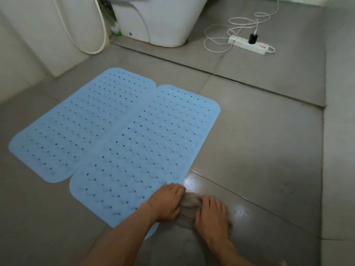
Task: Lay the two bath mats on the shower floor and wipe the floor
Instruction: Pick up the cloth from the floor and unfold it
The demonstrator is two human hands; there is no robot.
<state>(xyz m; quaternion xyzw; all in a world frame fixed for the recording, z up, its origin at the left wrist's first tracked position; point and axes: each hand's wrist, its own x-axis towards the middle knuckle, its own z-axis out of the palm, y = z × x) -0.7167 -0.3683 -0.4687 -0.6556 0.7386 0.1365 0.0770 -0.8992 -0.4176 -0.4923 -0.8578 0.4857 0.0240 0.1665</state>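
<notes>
Both hands press palm-down on a crumpled grey-brown cloth (190, 206) on the grey tiled floor (259, 143), forearms reaching in from the bottom edge: the left hand (167, 202) grips its left end, the right hand (211, 215) its right, fingers curled over the fabric. The 2 light blue perforated rubber bath mats (123, 131) lie flat side by side, long edges touching, the left hand overlapping the near corner of the right-hand mat.

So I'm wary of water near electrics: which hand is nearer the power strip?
The right hand. It presses the cloth on the floor, well short of the power strip; the left hand lies farther off, over the nearer mat's corner.
</notes>
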